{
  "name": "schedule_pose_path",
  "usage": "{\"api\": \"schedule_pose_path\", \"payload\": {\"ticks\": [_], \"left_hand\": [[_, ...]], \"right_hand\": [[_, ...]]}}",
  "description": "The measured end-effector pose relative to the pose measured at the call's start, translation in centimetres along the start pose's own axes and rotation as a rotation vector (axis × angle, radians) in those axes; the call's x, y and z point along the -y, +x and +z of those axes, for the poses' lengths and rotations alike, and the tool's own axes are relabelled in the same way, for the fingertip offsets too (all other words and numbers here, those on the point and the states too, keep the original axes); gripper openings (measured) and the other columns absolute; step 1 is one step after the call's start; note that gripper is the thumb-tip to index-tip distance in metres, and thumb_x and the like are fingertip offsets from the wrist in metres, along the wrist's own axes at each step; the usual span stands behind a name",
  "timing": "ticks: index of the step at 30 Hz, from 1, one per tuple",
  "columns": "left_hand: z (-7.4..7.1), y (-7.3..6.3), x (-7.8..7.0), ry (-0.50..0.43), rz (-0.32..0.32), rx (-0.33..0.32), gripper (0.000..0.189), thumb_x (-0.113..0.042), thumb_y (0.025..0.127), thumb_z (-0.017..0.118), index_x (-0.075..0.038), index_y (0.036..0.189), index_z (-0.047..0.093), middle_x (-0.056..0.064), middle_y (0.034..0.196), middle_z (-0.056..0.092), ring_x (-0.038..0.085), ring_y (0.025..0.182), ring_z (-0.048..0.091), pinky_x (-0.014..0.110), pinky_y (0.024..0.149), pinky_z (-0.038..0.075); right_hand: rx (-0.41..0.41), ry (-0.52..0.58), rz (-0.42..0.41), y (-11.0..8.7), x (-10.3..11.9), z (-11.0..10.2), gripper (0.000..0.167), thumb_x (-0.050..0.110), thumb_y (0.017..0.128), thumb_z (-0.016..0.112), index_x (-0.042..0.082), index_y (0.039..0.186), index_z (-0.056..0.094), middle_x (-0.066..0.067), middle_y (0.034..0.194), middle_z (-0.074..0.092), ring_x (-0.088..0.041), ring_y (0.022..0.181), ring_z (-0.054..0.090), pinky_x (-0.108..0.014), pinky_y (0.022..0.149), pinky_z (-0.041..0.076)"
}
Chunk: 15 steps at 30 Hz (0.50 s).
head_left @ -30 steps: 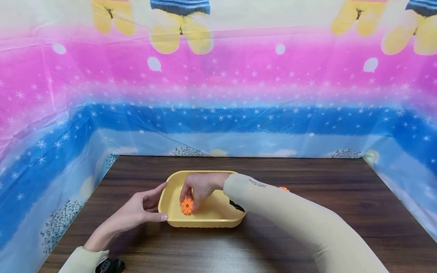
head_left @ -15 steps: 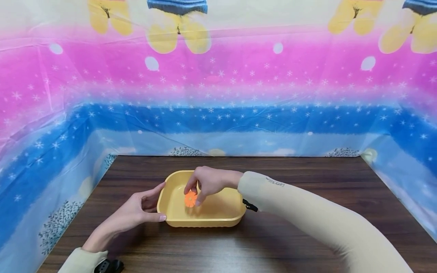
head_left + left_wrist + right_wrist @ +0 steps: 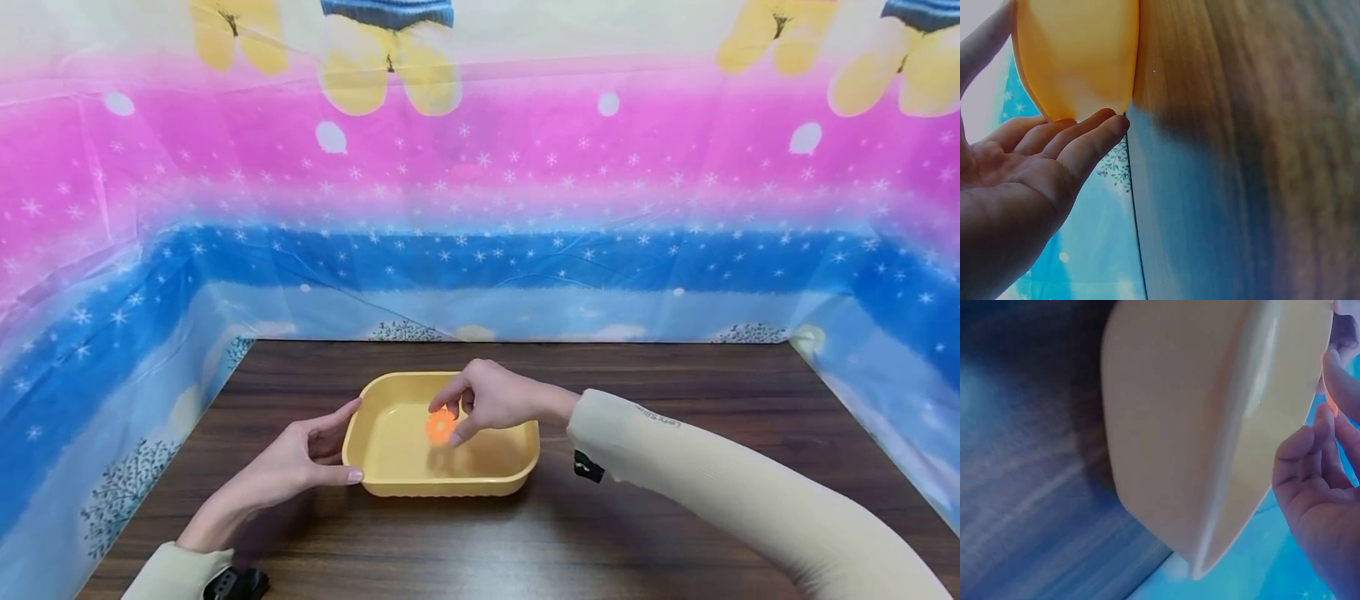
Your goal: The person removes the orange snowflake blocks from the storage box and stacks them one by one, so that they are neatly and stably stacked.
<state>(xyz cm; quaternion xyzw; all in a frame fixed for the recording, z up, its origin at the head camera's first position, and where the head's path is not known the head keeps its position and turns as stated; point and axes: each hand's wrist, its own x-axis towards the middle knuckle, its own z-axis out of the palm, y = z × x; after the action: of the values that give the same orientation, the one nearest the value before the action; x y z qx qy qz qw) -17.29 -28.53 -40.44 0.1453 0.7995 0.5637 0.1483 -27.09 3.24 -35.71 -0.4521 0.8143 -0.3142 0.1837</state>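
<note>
A yellow rectangular basin (image 3: 480,490) stands on the table. At its left end rests my left hand (image 3: 288,462), with the thumb against the near corner and the fingertips at the far one. Its long fingers look fairly straight against the outer wall in the left wrist view. Over the basin, my right hand (image 3: 498,398) pinches an orange notched plastic disc (image 3: 439,427) between thumb and fingers. The disc hangs above the basin floor, tilted toward the head camera. Only a thin orange edge of the disc (image 3: 1330,394) shows in the right wrist view.
The dark wood-grain table (image 3: 675,375) spreads around the basin on all sides. A printed fabric curtain (image 3: 480,250) encloses its back and sides. The right sleeve (image 3: 720,458) covers part of the table's right half.
My right hand has drawn the orange disc up from the left part of the basin floor and carried it rightward. My left hand has stayed at the basin's left end.
</note>
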Motion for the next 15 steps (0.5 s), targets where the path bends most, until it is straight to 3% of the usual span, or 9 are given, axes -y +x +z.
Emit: {"api": "schedule_pose_path", "payload": {"ticks": [15], "left_hand": [[0.0, 0.1, 0.1, -0.003, 0.009, 0.005, 0.102, -0.016, 0.087, 0.086, -0.006, 0.166, 0.022, 0.027, 0.165, 0.031, 0.043, 0.142, 0.047, 0.031, 0.101, 0.055]], "right_hand": [[-0.216, 0.176, 0.063, -4.8, -0.8, 0.4, 0.043, 0.016, 0.083, 0.091, 0.013, 0.124, 0.077, -0.001, 0.096, 0.066, -0.01, 0.057, 0.044, -0.026, 0.069, 0.05]]}}
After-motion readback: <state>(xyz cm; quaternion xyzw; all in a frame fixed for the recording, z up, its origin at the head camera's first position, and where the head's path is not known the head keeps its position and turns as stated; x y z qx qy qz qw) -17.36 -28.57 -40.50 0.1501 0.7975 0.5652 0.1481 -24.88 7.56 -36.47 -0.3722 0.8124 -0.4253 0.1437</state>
